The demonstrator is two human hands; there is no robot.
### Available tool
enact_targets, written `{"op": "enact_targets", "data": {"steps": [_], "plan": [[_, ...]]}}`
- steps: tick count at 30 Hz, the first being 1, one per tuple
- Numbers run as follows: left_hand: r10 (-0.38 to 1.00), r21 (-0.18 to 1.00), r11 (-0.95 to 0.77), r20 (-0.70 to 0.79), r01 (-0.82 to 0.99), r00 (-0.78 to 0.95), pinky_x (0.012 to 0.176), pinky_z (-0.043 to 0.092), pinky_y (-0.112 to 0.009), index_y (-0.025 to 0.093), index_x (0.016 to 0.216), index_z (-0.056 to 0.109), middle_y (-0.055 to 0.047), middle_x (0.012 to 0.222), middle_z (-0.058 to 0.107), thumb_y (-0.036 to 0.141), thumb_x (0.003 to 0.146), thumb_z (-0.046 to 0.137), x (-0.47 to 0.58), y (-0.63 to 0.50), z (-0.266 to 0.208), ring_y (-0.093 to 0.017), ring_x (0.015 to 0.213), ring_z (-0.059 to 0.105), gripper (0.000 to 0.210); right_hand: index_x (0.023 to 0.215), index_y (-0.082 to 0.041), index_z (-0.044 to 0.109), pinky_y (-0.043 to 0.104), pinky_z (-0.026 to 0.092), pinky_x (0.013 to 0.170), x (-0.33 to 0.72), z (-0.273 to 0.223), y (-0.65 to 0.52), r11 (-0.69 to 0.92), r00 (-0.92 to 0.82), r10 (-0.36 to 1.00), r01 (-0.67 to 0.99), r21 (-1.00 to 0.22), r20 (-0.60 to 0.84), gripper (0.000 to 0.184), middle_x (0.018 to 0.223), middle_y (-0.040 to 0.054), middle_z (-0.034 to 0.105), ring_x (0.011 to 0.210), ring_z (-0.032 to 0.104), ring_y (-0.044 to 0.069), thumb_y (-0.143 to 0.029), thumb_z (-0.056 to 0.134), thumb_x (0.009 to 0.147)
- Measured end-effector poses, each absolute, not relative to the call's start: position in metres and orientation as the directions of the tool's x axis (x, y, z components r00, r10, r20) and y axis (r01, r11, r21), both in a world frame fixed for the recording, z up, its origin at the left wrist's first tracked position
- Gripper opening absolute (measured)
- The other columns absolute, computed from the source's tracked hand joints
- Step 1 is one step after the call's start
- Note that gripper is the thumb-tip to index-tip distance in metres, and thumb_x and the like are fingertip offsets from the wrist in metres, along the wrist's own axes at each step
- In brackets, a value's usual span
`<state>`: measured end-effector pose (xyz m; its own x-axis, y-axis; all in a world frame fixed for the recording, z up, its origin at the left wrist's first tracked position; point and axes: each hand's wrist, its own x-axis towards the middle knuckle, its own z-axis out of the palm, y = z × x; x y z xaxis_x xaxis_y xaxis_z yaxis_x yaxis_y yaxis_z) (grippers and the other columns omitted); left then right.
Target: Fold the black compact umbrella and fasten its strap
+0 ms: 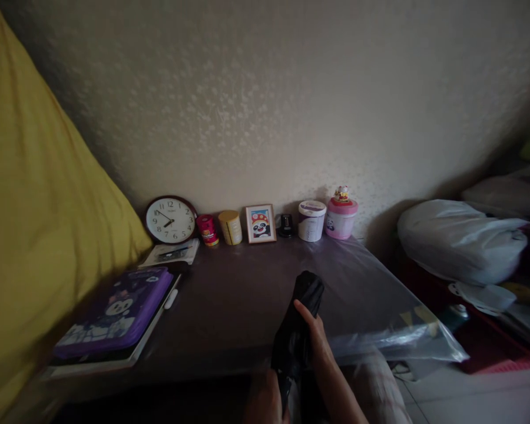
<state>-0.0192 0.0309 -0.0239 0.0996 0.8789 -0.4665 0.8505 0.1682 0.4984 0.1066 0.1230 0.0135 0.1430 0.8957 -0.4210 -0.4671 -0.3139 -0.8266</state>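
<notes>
Gripping a black folding umbrella (292, 340) by the tabletop (234, 300), the right hand (317, 337) curls around its canopy, the left hand (267, 396) around its lower end.

Looking forward and down from the head (a lone view), facing the wall (265, 106) beyond the table (229, 294), catching left hand (266, 396) and right hand (317, 335) nearby.

Looks dim throughout. Behind a brown desk (234, 294) under a clear plastic cover (446, 347), a beige wall (380, 88) patterned with pale flowers; along the left, hanging yellow cloth (35, 206); at lower right, pale floor tiles (468, 394).
</notes>
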Motion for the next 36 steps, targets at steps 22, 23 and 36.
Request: {"op": "enact_targets", "data": {"steps": [22,23,36], "plan": [[0.988,0.721,-0.117,0.014,0.683,0.154,0.108,0.029,-0.037,-0.003,0.135,0.025,-0.025,0.141,0.033,0.043,0.08,0.044,-0.033,0.032,0.017,-0.025,0.132,0.034,0.074,0.111,-0.013,0.051,0.023,0.051,0.059,0.107,0.029,0.115,-0.166,0.321,0.885,-0.456,-0.874,-0.336,0.073,0.086,0.0043,0.065,0.069,0.061,0.015,-0.045,0.078,0.051],[0.988,0.695,-0.15,0.074,0.703,0.138,0.109,0.028,-0.039,-0.005,0.135,0.025,-0.026,0.141,0.031,0.044,0.08,0.043,-0.03,0.034,0.019,-0.026,0.134,0.031,0.075,0.111,-0.013,0.051,0.023,0.052,0.06,0.105,0.029,0.114,-0.16,0.319,0.891,-0.445,-0.881,-0.324,0.074,0.088,0.0049,0.065,0.07,0.062,0.016,-0.046,0.078,0.051],[0.99,0.796,-0.076,-0.013,0.6,0.143,0.111,0.024,-0.036,-0.001,0.138,0.018,-0.023,0.144,0.027,0.036,0.075,0.055,-0.012,0.044,0.036,-0.023,0.135,0.028,0.082,0.11,-0.012,0.051,0.024,0.051,0.068,0.094,0.043,0.101,-0.175,0.262,0.917,-0.417,-0.892,-0.302,0.074,0.091,0.006,0.065,0.079,0.063,0.017,-0.045,0.079,0.051]]}}
